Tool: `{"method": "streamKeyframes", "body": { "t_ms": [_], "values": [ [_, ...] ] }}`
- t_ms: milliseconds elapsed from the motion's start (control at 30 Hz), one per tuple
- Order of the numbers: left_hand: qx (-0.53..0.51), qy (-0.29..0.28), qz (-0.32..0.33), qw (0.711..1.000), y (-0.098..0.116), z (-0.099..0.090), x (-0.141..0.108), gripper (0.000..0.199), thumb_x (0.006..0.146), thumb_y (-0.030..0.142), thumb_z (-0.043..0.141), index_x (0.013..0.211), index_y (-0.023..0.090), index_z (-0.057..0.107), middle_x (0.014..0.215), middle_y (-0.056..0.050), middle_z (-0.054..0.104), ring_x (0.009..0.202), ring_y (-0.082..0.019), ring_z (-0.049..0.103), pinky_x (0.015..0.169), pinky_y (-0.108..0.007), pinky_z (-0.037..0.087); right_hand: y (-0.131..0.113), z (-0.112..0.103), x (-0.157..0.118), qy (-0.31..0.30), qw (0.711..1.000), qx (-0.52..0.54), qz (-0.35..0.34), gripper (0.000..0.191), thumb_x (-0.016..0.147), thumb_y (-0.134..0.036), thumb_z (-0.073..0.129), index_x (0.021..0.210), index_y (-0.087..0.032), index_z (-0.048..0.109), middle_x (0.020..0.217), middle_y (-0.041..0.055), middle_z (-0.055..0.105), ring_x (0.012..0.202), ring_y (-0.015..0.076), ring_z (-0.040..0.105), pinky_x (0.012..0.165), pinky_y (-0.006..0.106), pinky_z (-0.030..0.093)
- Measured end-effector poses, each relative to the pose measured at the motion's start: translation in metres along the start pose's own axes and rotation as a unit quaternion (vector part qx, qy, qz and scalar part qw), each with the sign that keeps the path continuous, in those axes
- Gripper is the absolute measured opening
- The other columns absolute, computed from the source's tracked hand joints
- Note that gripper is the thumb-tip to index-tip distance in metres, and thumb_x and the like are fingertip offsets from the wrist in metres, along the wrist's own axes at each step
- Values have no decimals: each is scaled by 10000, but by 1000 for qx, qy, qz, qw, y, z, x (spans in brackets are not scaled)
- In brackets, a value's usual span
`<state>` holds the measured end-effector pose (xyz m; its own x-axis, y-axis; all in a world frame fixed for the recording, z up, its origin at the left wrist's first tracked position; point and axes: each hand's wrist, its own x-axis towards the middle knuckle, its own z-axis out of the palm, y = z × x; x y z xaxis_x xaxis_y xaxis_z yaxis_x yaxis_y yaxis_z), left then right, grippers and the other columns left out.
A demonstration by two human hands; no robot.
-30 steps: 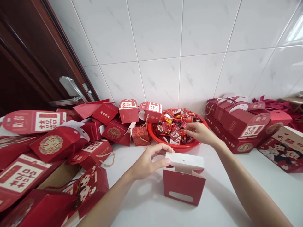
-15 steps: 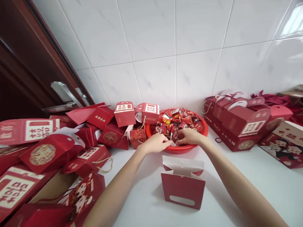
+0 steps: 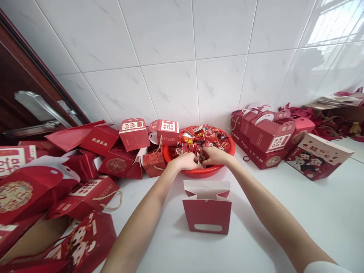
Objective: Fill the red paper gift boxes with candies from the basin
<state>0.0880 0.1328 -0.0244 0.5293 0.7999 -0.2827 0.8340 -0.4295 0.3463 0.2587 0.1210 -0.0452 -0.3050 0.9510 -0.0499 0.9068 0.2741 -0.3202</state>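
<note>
In the head view, a round red plastic basket against the tiled wall holds a heap of red-wrapped candies. Both my hands reach over its near rim into the candies. My left hand is curled at the front of the heap, its fingertips partly hidden among the wrappers. Close beside it, my right hand has its fingers bent around wrapped candy. Between my forearms a red gift box stands upright on the white tabletop, its top flaps unfolded, touched by neither hand.
Red gift boxes pile up along the left, some on their sides. More boxes with handles are stacked at the right by the wall. A box with cartoon figures leans beyond them. A dark door with a metal handle borders the far left.
The camera view has shifted, so the boxes and basket appear further left. My hands stay in the candies, with the fingers drawn slightly closer together.
</note>
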Motion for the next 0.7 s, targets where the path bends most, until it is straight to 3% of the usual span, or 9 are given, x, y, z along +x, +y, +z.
{"method": "streamKeyframes", "body": {
  "t_ms": [233,367,533,700],
  "values": [
    [-28,47,-12,998,-2,6,2,332,636,290,708,433,208,458,470,21,474,514,-144,430,519,-286,273,-6,-5,-1,-12,1000,17,7,351,751,-305,744,1049,-173,613,999,93,711,878,242,653,623,261,391],
    [-43,42,-17,998,-5,6,3,346,643,291,711,424,204,459,459,32,449,497,-134,414,510,-279,281,-5,-6,-1,-2,999,40,15,301,736,-285,747,986,-181,616,953,70,707,870,239,649,620,262,392],
    [-16,9,-33,999,3,5,7,272,628,292,749,472,197,548,527,-6,579,568,-182,558,542,-272,366,-4,-7,-1,7,997,74,17,315,672,-239,778,933,-196,607,909,42,685,850,225,630,608,255,385],
    [12,34,-19,999,8,6,8,156,634,304,761,720,179,725,838,-93,765,808,-271,690,629,-283,450,-2,-7,-1,40,991,127,14,276,647,-212,766,866,-191,599,788,10,640,760,192,595,593,251,370]
  ]
}}
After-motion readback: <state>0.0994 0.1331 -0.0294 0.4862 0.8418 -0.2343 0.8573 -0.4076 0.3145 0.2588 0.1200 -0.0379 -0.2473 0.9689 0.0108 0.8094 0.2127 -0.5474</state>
